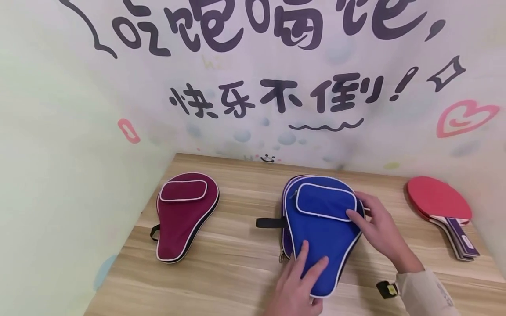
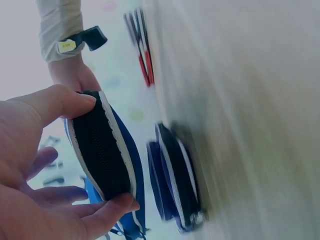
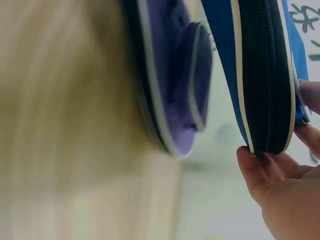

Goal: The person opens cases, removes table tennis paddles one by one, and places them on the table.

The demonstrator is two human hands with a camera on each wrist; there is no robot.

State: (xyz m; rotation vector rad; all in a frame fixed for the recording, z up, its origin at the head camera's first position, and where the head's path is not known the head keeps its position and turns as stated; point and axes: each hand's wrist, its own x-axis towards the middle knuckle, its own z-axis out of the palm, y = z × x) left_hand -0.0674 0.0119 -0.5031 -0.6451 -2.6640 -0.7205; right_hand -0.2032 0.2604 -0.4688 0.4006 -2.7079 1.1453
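Observation:
Both hands hold a blue table tennis paddle case with white piping and a zipped front pocket. At its narrow end, my left hand grips the edges, thumb and fingers on either side of the black zipper side. My right hand pinches the wide end along its right edge, thumb over the pocket. Beneath it, a purple paddle case lies on the table, with a gap between the two in the wrist views. The blue case covers most of the purple one in the head view.
A maroon paddle case lies at the left of the wooden table. At the right, red table tennis paddles are stacked with handles toward the front. A black strap juts left beside the cases. A printed wall stands behind.

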